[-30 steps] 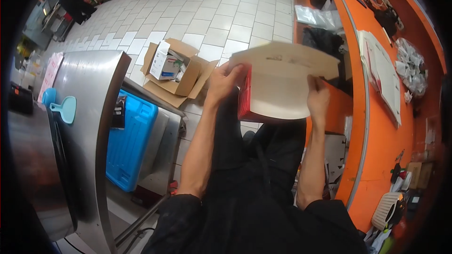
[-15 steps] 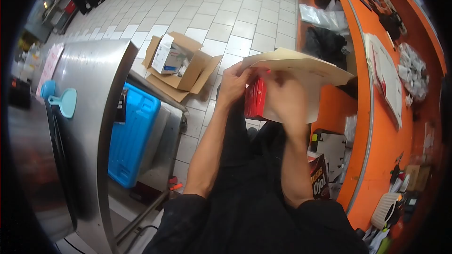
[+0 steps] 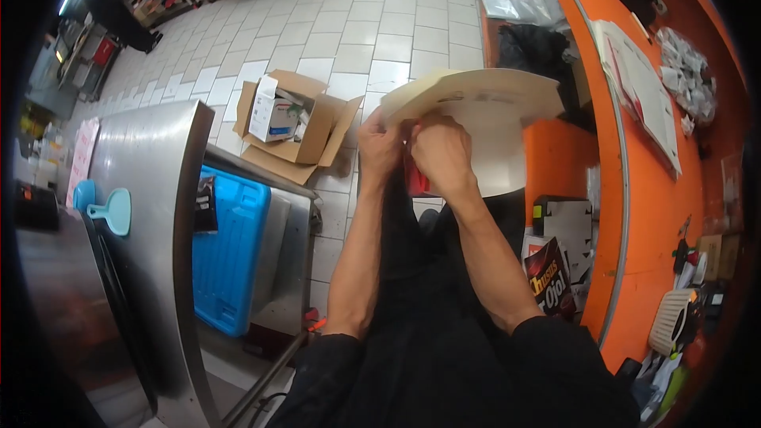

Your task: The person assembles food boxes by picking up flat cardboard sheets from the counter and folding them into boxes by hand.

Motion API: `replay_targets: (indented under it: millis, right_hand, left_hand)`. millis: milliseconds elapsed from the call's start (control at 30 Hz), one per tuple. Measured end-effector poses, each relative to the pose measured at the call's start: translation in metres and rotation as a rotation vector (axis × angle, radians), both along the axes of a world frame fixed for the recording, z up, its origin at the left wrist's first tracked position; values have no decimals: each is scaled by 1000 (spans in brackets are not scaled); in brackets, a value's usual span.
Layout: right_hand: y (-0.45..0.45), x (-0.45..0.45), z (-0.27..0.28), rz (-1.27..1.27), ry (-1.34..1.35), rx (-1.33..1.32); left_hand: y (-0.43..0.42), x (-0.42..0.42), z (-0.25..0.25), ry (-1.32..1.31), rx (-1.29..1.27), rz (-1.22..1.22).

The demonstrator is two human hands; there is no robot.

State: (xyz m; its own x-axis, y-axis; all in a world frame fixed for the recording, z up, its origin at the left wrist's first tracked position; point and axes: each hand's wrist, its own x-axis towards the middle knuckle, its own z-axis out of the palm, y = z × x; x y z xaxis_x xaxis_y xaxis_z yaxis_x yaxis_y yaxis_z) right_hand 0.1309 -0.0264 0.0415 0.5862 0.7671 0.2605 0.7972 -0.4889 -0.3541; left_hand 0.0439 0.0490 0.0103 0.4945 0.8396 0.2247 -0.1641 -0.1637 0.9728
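A cardboard box (image 3: 495,150), partly folded, is held in front of my body. Its inside is plain cream, and a strip of red printed outside shows low on its left. My left hand (image 3: 380,147) grips the box's left edge, fingers curled round it. Just to the right, my right hand (image 3: 444,152) is closed at the inner side of that same edge. The fingertips of both hands are largely hidden. A broad cream flap curves up and away over the far side of the box.
An open brown carton (image 3: 317,131) with a white box inside sits on the tiled floor. To the left stands a steel counter (image 3: 151,158) with a blue lid (image 3: 230,254) beneath it. An orange counter (image 3: 583,47) runs along the right. A person in dark clothes (image 3: 115,12) stands far left.
My right hand has moved left, from inside the box to its left edge beside my left hand. The box has tilted, and less of its red side shows. The camera view has shifted slightly.
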Motion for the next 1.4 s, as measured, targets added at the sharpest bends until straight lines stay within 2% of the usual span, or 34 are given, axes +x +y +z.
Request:
replay_targets:
  millis: [33,67,100,167,233,267,333,367,433,533,567,633,667,700,733,767,833,867,900,933,967,1000,1033,1100,1233,1333,1400]
  right_hand:
    - [-4,10,1,123,119,-46]
    - [-16,10,25,107,116,-37]
    - [-31,6,58,175,307,39]
    - [-55,24,67,149,449,197]
    - [-78,53,53,-199,168,426]
    - [-89,66,46,-221,163,430]
    - [-105,89,32,-578,313,441]
    - [-108,98,24,-599,309,449]
    - [-113,114,6,-393,805,448]
    - [-110,119,-17,-313,973,620]
    - [-108,119,-14,-326,987,634]
    - [-107,122,-6,-207,736,467]
    - [-104,125,-11,-271,756,525]
    - [-101,131,-17,-277,688,453]
    - [-104,132,-21,-276,617,368]
    - [-114,130,-14,-327,623,401]
    - [-131,119,4,-239,975,348]
    - [-140,116,-9,-256,982,368]
    - [-152,111,-28,-104,1045,508]
    - [-162,111,-43,58,1113,633]
    - [-177,102,-25,63,1186,472]
    - [-183,94,-30,71,1216,462]
    - [-185,90,-33,111,1276,475]
    - [-187,87,-40,127,1360,525]
    - [-189,90,-39,183,1369,495]
    - [-185,96,-45,193,1289,473]
    - [-184,95,-44,183,1351,511]
  left_hand:
    - [6,-2,-7,19,-6,-26]
    - [12,-3,-15,36,-12,-50]
    - [15,-4,-20,0,-44,-78]
    - [19,-10,-20,-78,-91,-142]
    - [17,-9,-16,-155,-139,-221]
    - [15,-6,-11,-116,-95,-179]
    - [9,-1,6,-75,-46,-164]
    - [6,1,19,61,-26,-149]
    - [6,7,25,198,-1,-149]
    - [10,7,21,162,-93,-176]
    - [8,7,22,121,-87,-150]
    - [10,7,19,123,-43,-194]
    - [16,8,5,104,-43,-156]
    - [20,9,-1,83,-48,-124]
    - [17,8,5,107,-23,-193]
    - [14,7,12,164,-30,-162]
    - [8,4,14,227,-25,-150]
    - [6,2,8,116,84,84]
    - [0,1,6,1,188,328]
    - [-9,1,7,21,189,333]
    - [-26,-8,11,1,488,294]
    - [-42,-17,16,-15,787,243]
    - [-53,-24,20,1,791,252]
    - [-69,-34,27,493,1330,-208]
    - [-67,-40,-6,549,1306,-131]
    - [-61,-42,-9,584,1291,-196]
    - [-63,-40,1,600,1276,-232]
